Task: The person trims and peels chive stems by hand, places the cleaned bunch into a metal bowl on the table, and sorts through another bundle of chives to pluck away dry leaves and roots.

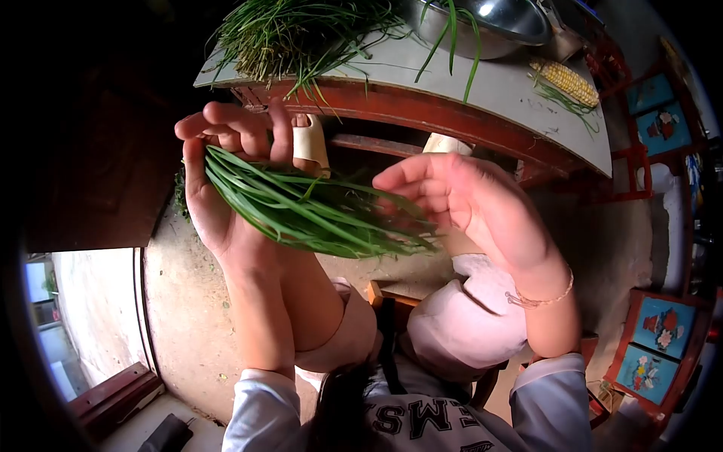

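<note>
A bundle of long green chives point(309, 203) lies across the middle of the head view. My left hand point(233, 166) grips it at the left end, palm turned up with the fingers curled over. My right hand point(474, 200) is at the bundle's loose right end, its fingers loosely bent and apart. The leaf tips there overlap the right fingers and are smeared by motion. Around that wrist is a thin bracelet point(542, 297).
On the table point(346, 71) ahead lie a large heap of chives point(294, 34), a metal bowl point(497, 30) with leaves over its rim, and a corn cob point(565, 81). Painted cabinets point(659, 328) stand at the right. A small wooden seat point(395, 295) shows between the legs.
</note>
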`<control>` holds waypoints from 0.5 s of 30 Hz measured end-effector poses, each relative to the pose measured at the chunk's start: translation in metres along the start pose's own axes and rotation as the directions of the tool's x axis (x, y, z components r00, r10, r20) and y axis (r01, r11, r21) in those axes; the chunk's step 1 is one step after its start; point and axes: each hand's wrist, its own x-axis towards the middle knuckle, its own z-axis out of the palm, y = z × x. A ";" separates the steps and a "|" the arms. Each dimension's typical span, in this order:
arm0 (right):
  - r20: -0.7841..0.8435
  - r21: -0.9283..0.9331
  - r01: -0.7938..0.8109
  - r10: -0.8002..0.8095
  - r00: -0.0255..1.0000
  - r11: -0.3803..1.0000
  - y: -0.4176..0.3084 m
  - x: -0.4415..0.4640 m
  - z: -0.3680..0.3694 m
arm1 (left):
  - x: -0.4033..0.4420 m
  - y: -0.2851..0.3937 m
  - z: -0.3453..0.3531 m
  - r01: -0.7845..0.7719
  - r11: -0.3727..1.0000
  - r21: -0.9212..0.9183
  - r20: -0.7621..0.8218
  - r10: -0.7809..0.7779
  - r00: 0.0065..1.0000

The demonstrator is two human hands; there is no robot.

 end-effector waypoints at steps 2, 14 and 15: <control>0.033 0.096 0.008 -0.011 0.999 0.995 -0.004 -0.004 0.003 | 0.001 -0.002 -0.001 -0.003 1.000 0.017 0.021 0.003 1.000; -0.127 -0.030 -0.006 0.002 0.992 1.000 0.001 -0.017 0.005 | 0.001 0.010 -0.018 0.154 0.980 -0.125 0.256 -0.118 0.959; -0.136 -0.039 0.013 -0.018 0.991 0.999 0.003 -0.017 0.004 | 0.001 0.009 -0.018 0.153 0.981 -0.123 0.268 -0.115 0.957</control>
